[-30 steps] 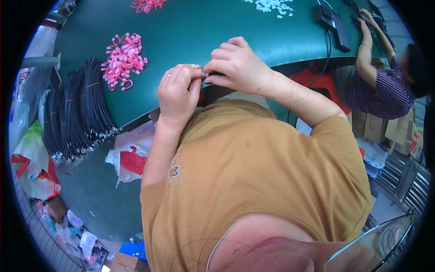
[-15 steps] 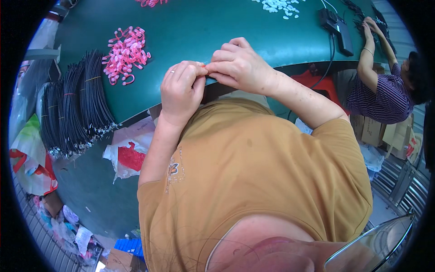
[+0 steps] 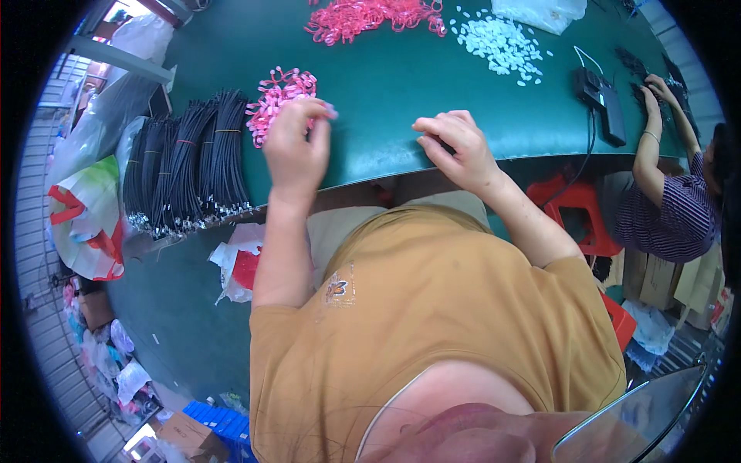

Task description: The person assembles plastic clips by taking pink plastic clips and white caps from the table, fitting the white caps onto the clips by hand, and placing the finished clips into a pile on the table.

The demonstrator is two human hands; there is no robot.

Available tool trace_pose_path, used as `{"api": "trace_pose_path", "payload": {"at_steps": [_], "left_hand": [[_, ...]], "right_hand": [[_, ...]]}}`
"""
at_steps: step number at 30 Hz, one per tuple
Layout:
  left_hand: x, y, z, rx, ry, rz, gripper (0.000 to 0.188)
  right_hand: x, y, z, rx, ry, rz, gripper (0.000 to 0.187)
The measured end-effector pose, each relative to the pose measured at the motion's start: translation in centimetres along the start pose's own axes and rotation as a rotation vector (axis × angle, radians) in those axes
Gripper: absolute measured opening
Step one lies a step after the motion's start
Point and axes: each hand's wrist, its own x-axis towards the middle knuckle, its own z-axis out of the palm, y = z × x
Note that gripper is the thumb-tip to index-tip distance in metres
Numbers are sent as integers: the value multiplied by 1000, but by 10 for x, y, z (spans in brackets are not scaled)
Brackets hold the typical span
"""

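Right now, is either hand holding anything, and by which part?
Left hand is at the small pile of pink clips, fingers closed at its edge; blur hides whether one is pinched. Right hand rests on the green table; fingers curled, nothing visibly held.

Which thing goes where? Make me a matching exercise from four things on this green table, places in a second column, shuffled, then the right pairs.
Things:
1. black cable bundles
2. white small parts
3. black box with a cord
4. small pink pile

Places:
a. right at the left hand
b. scattered on the far side of the green table
c. draped over the table's left edge
d. beside the co-worker's hand

Pairs: 1-c, 2-b, 3-d, 4-a.
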Motion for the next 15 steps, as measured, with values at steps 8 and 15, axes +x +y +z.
{"api": "trace_pose_path", "payload": {"at_steps": [8, 15], "left_hand": [[14, -45, -51, 211, 219, -57, 18], [-45, -26, -54, 81, 186, -44, 17]], "right_hand": [[5, -8, 10, -199, -3, -143, 17], [6, -8, 11, -269, -32, -146, 13]]}}
